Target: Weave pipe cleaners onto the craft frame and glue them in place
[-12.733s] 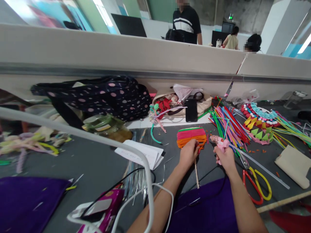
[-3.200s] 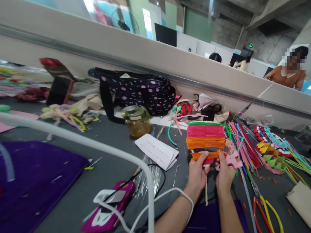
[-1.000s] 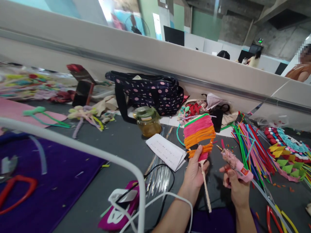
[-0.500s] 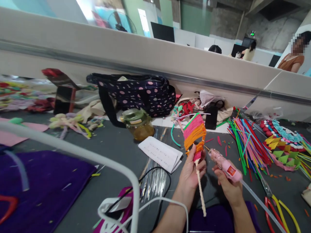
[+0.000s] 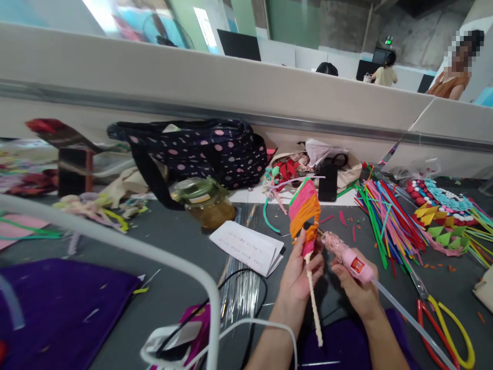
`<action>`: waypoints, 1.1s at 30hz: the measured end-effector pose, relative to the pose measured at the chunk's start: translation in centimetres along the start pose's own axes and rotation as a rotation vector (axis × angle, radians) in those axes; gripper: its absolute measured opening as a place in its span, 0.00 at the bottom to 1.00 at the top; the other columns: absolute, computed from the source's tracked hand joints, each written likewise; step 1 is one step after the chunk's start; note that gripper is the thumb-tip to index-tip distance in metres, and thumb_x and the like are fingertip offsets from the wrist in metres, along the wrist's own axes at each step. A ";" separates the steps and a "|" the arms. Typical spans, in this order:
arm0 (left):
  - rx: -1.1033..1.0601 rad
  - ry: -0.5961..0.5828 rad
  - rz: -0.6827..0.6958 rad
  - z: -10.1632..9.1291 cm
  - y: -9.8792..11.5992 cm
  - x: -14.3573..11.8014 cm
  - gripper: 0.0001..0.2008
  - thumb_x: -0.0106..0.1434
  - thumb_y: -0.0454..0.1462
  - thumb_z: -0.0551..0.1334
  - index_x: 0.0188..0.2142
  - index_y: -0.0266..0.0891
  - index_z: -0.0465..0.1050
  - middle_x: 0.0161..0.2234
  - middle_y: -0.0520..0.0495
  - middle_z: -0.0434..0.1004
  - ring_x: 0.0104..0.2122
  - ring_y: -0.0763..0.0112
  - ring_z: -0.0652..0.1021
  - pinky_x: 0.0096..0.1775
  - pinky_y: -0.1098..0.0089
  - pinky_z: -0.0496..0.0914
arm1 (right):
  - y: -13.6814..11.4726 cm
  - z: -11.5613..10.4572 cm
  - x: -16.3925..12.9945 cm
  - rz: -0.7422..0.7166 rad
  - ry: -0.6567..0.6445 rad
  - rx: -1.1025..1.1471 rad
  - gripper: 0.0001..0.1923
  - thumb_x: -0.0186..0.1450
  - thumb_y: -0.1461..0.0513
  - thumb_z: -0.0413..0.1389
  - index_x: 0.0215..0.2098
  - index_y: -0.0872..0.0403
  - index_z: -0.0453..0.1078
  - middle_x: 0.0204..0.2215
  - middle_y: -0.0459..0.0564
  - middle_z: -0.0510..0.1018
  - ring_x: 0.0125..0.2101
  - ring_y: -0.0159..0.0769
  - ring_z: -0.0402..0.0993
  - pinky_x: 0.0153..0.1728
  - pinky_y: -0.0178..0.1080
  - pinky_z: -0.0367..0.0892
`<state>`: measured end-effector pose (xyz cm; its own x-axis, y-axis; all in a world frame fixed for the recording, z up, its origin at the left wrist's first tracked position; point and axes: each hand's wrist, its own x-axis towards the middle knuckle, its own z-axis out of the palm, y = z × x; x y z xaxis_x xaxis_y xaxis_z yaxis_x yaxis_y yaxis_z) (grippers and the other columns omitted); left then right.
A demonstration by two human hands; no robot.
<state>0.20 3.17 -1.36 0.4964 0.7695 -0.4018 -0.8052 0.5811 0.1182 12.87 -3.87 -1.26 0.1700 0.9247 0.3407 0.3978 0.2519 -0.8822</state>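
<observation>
Woven fan: the pink and orange woven fan (image 5: 304,209) stands upright above the grey table (image 5: 173,241), near the middle of the view, turned almost edge-on to the camera; a green strip runs along its top edge.
Fan handle: a pale twisted stick (image 5: 314,303) comes down from the fan toward 6 o'clock, below the fist.
Left hand: the left hand (image 5: 299,271) is clenched around the stick, just under the woven part.
Right hand: the right hand (image 5: 356,288), at 3 o'clock of the left hand, has its fingers closed around the pink glue gun (image 5: 344,255).
Glue gun: its nozzle points toward 10 o'clock and is at the lower edge of the fan; whether it touches cannot be told. A clear glue stick (image 5: 414,324) comes out of its back toward 4 o'clock.
Paper: a folded white sheet (image 5: 246,246) lies on the table at 9 o'clock of the fan.
Jar: a glass jar with green lid (image 5: 203,201) stands at 10 o'clock of the paper.
Bag: a dark dotted bag (image 5: 200,151) lies behind the jar, against the partition.
Strips: a bundle of coloured strips (image 5: 385,221) lies at 3 o'clock of the fan.
Scissors: red and yellow scissors (image 5: 442,324) lie at 4 o'clock of the right hand.
</observation>
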 end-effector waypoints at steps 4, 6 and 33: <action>0.006 -0.007 -0.018 -0.1 0.0 0.0 0.17 0.66 0.45 0.52 0.29 0.35 0.70 0.21 0.50 0.75 0.07 0.86 0.57 0.08 0.82 0.53 | -0.3 0.0 0.2 -0.060 0.014 -0.030 0.13 0.61 0.52 0.56 0.33 0.54 0.71 0.22 0.44 0.74 0.18 0.28 0.67 0.21 0.30 0.65; 0.006 -0.014 -0.025 -0.2 0.1 0.0 0.17 0.65 0.45 0.53 0.29 0.35 0.70 0.21 0.50 0.75 0.07 0.86 0.57 0.08 0.82 0.53 | -0.3 0.0 0.2 -0.082 0.024 -0.043 0.12 0.61 0.53 0.56 0.32 0.54 0.71 0.22 0.44 0.74 0.19 0.29 0.68 0.22 0.30 0.66; -0.030 0.022 0.011 0.3 -0.1 -0.4 0.18 0.67 0.45 0.51 0.28 0.35 0.70 0.21 0.50 0.75 0.07 0.86 0.56 0.08 0.83 0.53 | 0.0 0.1 -0.1 -0.153 0.032 -0.170 0.14 0.64 0.52 0.53 0.36 0.54 0.71 0.24 0.46 0.74 0.23 0.31 0.71 0.24 0.31 0.64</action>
<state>0.15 2.92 -0.90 0.4803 0.7695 -0.4209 -0.8200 0.5643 0.0959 12.78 -3.90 -1.33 0.1234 0.8690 0.4792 0.5668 0.3346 -0.7528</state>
